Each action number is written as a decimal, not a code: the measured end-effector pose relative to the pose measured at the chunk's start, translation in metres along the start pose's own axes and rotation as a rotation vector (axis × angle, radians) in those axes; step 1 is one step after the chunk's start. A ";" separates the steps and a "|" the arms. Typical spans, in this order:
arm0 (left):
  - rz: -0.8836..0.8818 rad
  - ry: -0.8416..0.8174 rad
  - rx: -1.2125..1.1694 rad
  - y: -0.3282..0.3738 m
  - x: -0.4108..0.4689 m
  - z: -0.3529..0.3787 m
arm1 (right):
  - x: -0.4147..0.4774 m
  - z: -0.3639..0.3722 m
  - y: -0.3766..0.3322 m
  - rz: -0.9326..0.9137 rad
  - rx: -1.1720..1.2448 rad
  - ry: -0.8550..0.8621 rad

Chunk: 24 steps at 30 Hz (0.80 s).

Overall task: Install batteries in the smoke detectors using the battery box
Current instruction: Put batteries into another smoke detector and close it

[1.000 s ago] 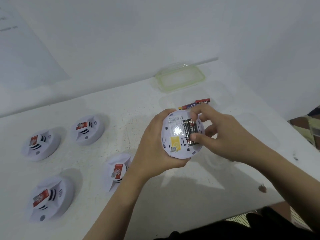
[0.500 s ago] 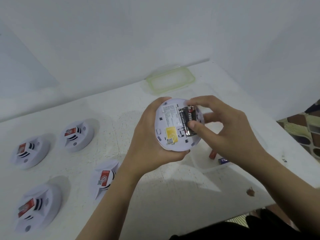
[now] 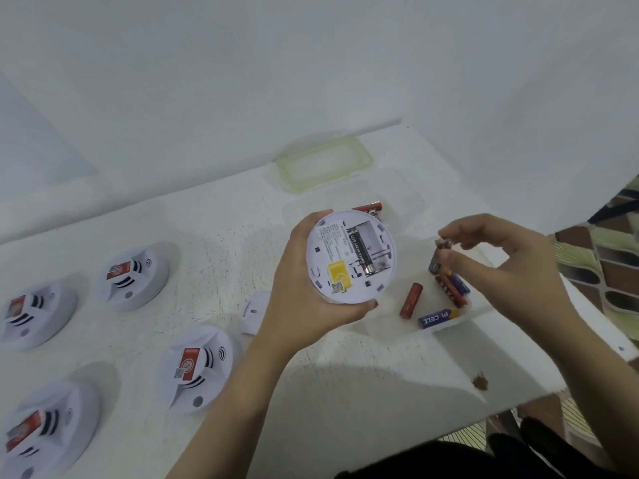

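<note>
My left hand (image 3: 299, 288) grips a white round smoke detector (image 3: 349, 257), back side up, above the table. Its battery bay holds one black battery (image 3: 361, 252); the slot beside it is bare. My right hand (image 3: 494, 261) pinches a battery (image 3: 437, 259) upright between thumb and fingers, to the right of the detector, over the clear battery box (image 3: 460, 314). Several loose red and purple batteries (image 3: 411, 300) lie in that box.
Several white smoke detectors (image 3: 195, 368) with red stickers sit face up on the left of the white table (image 3: 345, 375). A small white cover piece (image 3: 254, 311) lies by my left wrist. The box lid (image 3: 325, 164) with a green rim lies at the back. The table's edge runs along the right.
My right hand has left the detector's battery bay and moved right over the box, now pinching a battery. The detector shows one battery seated.
</note>
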<state>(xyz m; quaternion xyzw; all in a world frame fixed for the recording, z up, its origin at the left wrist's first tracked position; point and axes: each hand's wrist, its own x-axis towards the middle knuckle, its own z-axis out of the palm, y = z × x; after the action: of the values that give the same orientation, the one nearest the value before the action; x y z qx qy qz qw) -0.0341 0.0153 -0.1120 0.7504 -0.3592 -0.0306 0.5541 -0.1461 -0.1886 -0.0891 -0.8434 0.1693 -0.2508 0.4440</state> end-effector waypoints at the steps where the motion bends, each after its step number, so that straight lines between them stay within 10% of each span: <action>1: 0.001 0.010 -0.021 -0.001 0.000 0.001 | -0.001 -0.002 0.005 0.007 -0.041 -0.026; 24: -0.048 -0.007 -0.083 -0.008 -0.011 0.006 | -0.008 0.020 0.028 -0.038 0.109 -0.146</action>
<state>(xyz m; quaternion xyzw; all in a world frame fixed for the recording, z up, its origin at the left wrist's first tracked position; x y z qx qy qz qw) -0.0414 0.0175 -0.1249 0.7350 -0.3417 -0.0614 0.5825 -0.1435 -0.1864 -0.1238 -0.8370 0.1064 -0.2060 0.4957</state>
